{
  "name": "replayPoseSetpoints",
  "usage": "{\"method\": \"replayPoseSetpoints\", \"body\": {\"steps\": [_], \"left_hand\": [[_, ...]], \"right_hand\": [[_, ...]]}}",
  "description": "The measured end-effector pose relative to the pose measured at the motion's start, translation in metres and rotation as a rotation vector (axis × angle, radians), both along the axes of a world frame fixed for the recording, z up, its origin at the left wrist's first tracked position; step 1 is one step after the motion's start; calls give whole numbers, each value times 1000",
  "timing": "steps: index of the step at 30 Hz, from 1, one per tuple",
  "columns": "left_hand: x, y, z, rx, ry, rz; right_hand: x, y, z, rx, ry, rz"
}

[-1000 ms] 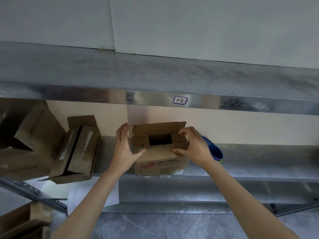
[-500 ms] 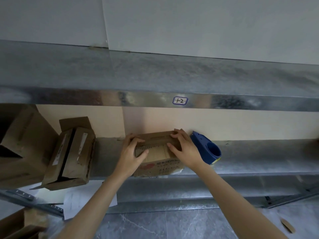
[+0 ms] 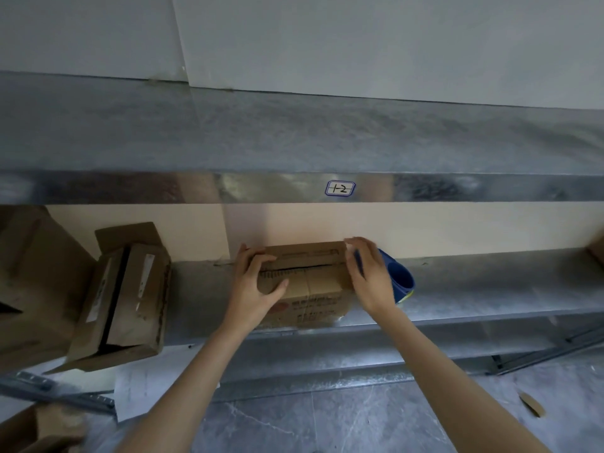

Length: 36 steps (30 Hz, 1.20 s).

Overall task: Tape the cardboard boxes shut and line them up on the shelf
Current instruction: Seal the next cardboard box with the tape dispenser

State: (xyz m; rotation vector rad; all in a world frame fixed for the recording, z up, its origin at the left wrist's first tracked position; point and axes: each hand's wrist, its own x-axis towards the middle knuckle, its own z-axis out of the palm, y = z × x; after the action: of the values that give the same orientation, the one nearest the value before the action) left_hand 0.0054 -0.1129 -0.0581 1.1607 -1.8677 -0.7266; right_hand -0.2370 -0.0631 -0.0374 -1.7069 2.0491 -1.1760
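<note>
From the head view (the only one you have), the cardboard box [image 3: 307, 282] sits on the lower shelf [image 3: 474, 289], close to its front lip. Its top flaps are folded down, with a dark slit showing between them. I see no tape across that slit, so I judge the sealing is not yet done.

Your left hand [image 3: 258, 286] grips the left end of the box, fingers curled over the top and thumb pressed on the near flap. Your right hand [image 3: 369, 276] is spread and loose at the right top corner. It is blurred, so I cannot tell whether it touches the cardboard. The blue tape dispenser [image 3: 400, 279] lies just beside that hand, partly hidden behind it.

Here is what could go wrong:

- **Flaps opening:** If your left hand eases off, the flaps will likely spring up and widen the slit, and the tape would then bridge a gap.
- **Box sliding:** Pressing hard on the near flap could push the box over the front lip, since it sits so near the edge.
- **Dispenser knocked away:** A hasty reach could send the dispenser along the smooth metal, out of easy reach.

To the left, a second box [image 3: 127, 299] leans tilted with its own seam open. It is well apart, but dragging this box that way could jostle it.
</note>
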Motion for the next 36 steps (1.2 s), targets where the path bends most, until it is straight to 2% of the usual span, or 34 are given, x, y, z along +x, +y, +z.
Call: {"method": "replayPoseSetpoints", "body": {"steps": [2, 6, 8, 12, 18, 30, 36], "left_hand": [[0, 0, 0, -6, 10, 2], [-1, 0, -1, -14, 32, 2], [-1, 0, -1, -14, 37, 4], [-1, -1, -4, -17, 53, 3], [-2, -3, -5, -9, 53, 18], [1, -3, -3, 10, 2, 29], [3, 0, 1, -5, -3, 10]], "right_hand": [[-20, 2, -9, 34, 67, -130], [-56, 8, -34, 318, 187, -269], [-65, 12, -41, 435, 209, -250], [-74, 8, -48, 537, 287, -155], [-89, -3, -46, 670, 196, -67], [-119, -23, -43, 694, -39, 174], [-105, -5, -41, 627, 132, 100]]}}
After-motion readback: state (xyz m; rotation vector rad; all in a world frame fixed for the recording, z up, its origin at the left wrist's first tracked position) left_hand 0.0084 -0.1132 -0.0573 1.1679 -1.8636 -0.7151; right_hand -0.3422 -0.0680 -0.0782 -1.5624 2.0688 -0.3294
